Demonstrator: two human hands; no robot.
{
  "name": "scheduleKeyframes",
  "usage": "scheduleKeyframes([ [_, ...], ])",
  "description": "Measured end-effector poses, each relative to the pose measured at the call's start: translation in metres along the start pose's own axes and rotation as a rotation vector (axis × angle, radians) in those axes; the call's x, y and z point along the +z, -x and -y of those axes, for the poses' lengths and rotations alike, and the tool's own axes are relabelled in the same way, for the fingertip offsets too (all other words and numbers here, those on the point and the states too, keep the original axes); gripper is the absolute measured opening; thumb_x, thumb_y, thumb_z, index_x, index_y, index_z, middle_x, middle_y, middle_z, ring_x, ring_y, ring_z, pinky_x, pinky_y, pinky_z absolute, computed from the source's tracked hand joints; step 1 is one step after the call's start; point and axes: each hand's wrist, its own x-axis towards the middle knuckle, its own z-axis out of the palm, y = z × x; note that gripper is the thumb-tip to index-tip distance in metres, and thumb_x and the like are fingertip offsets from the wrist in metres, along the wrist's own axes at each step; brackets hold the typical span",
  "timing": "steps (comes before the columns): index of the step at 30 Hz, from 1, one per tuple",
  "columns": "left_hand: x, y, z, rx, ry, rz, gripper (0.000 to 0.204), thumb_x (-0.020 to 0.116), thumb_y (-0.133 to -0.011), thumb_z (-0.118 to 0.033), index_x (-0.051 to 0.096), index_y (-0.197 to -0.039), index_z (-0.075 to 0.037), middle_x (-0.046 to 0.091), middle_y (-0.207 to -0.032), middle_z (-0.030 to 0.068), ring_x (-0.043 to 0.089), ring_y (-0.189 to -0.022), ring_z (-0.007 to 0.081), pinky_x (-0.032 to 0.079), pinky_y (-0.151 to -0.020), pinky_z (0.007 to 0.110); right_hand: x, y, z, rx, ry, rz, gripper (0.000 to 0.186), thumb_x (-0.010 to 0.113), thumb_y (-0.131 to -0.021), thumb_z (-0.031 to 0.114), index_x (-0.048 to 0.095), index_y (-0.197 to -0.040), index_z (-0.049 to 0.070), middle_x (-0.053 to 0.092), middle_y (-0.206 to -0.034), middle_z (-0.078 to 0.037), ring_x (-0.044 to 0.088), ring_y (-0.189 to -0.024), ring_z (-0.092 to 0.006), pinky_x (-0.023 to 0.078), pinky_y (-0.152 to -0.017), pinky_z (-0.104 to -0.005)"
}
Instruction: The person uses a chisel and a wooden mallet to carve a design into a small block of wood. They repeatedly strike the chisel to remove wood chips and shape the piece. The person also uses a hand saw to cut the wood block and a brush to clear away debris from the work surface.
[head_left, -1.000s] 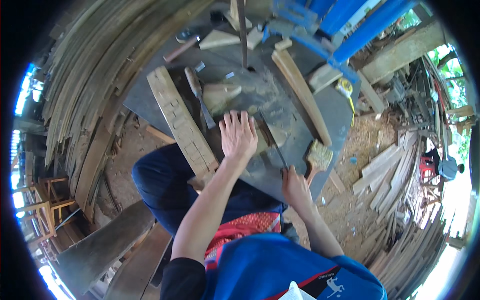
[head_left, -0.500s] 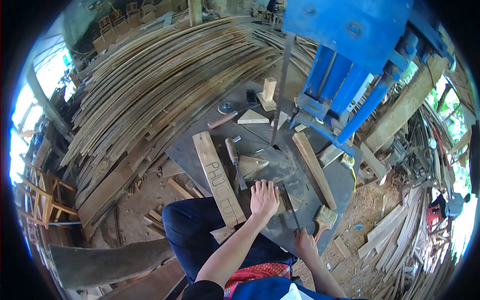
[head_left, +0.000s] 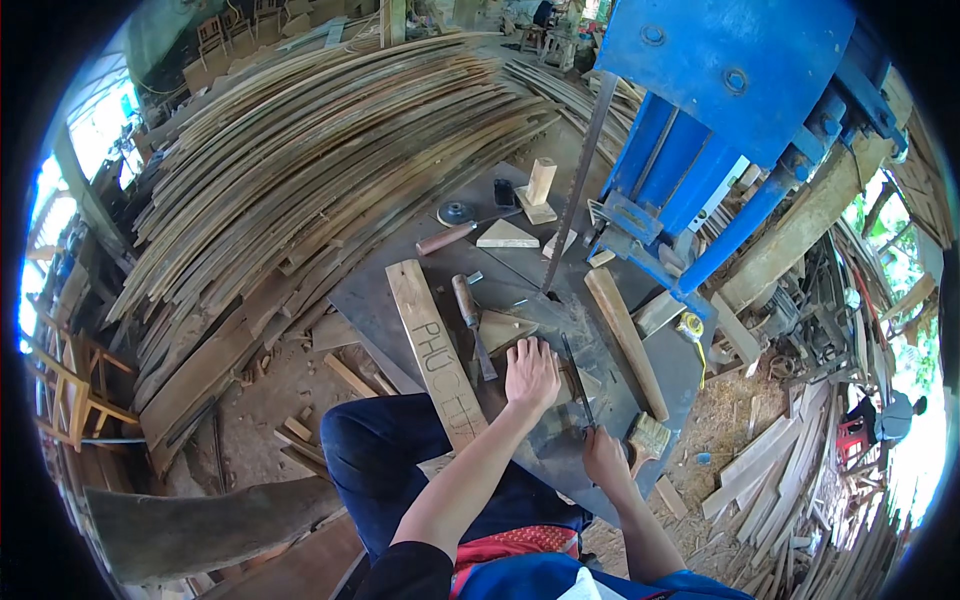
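Observation:
My right hand [head_left: 606, 460] is closed around the near end of a long, thin, dark metal hand tool [head_left: 577, 378]; I cannot tell whether it is a file or a saw. My left hand [head_left: 531, 374] presses down on a small wood piece [head_left: 569, 386], mostly hidden under the palm, and the tool lies against its right side. A chisel [head_left: 469, 318] with a wooden handle rests left of that hand, beside a pale wood offcut [head_left: 503, 330]. Further left lies a plank [head_left: 430, 345] with dark lettering. A wide brush [head_left: 648, 440] sits right of my right hand.
A blue bandsaw [head_left: 720, 90] stands over the dark metal table [head_left: 390, 320], its blade [head_left: 582, 180] running down into the top. A wooden bar [head_left: 628, 340], a tape measure [head_left: 690, 325] and several offcuts lie around. Long boards [head_left: 330, 170] are piled at the far left.
My right hand and the thin tool have slid forward, away from me, along the wood piece. My left hand stays on the wood. The view has shifted slightly.

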Motion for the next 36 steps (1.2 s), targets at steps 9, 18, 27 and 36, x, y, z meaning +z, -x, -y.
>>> scheduleKeyframes([
  [9, -0.007, -0.003, -0.003, 0.018, -0.02, -0.035, 0.028, 0.051, -0.102, -0.025, 0.061, -0.121, -0.007, 0.063, -0.116, 0.0127, 0.056, -0.113, 0.0295, 0.04, -0.1, 0.047, -0.008, -0.011, 0.001, 0.099, -0.037, 0.074, 0.036, 0.048, -0.106, 0.028, 0.058, -0.097, -0.005, 0.064, -0.078, -0.038, 0.065, -0.082, -0.0555, 0.05, -0.075, -0.0647],
  [18, -0.126, -0.026, 0.008, -0.57, 2.538, 0.036, 0.082, 0.041, -0.098, -0.073, 0.048, -0.148, -0.008, 0.058, -0.131, 0.0088, 0.05, -0.099, 0.0209, 0.038, -0.086, 0.035, -0.014, -0.002, -0.026, -0.15, -0.339, -0.083, 0.032, 0.051, -0.108, 0.023, 0.054, -0.089, -0.002, 0.058, -0.068, -0.026, 0.057, -0.067, -0.0492, 0.044, -0.059, -0.0505],
  [27, -0.179, -0.021, -0.016, -0.33, 2.656, 0.088, 0.084, 0.041, -0.097, -0.077, 0.046, -0.151, -0.013, 0.058, -0.135, 0.0071, 0.051, -0.103, 0.021, 0.039, -0.086, 0.036, -0.024, -0.016, -0.016, -0.078, -0.482, 0.006, 0.028, 0.051, -0.108, 0.02, 0.054, -0.092, -0.002, 0.056, -0.068, -0.026, 0.056, -0.066, -0.0487, 0.04, -0.06, -0.0524],
  [36, -0.212, -0.006, 0.002, -0.31, 2.444, -0.002, 0.085, 0.035, -0.099, -0.076, 0.044, -0.152, -0.011, 0.059, -0.133, 0.0077, 0.051, -0.1, 0.0215, 0.04, -0.086, 0.035, -0.012, -0.006, -0.035, -0.065, -0.442, -0.034, 0.03, 0.053, -0.107, 0.025, 0.056, -0.089, 0.001, 0.059, -0.066, -0.021, 0.061, -0.063, -0.0414, 0.044, -0.059, -0.0495],
])
